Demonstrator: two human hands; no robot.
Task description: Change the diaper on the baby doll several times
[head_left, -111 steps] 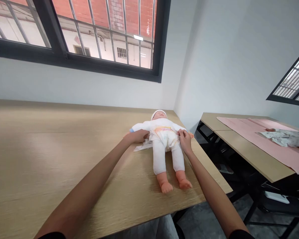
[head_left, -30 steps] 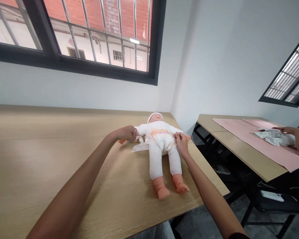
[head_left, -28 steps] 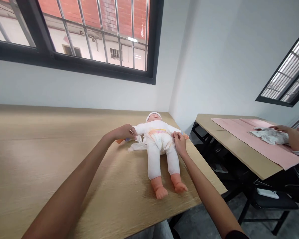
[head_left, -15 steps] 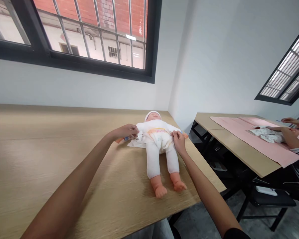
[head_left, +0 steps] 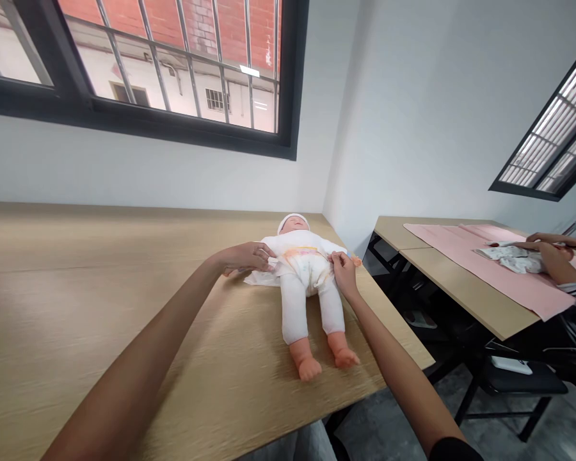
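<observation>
A baby doll [head_left: 295,310] in white clothes and a white cap lies on its back on the wooden table, feet toward me. Round its hips is a white diaper [head_left: 312,267] with a coloured band at the waist. At the doll's hip on the left, my left hand [head_left: 249,257] has bent fingers closed on the diaper's side flap; its fingertips are partly hidden. My right hand [head_left: 344,272] pinches the diaper's edge at the opposite hip. Some loose white material [head_left: 260,278] spreads on the table below my left hand.
The wooden table [head_left: 211,371] ends close to the doll's right side. Beyond a gap stands another table with a pink mat [head_left: 461,262], where another person's hands [head_left: 554,246] handle patterned white cloth. A black chair [head_left: 525,379] holds a white object. A barred window [head_left: 182,137] is ahead.
My left hand has moved slightly right, toward the diaper's waist, and turned over more with the fingers reaching across. My right hand stays at the other hip. The other person's hands have shifted.
</observation>
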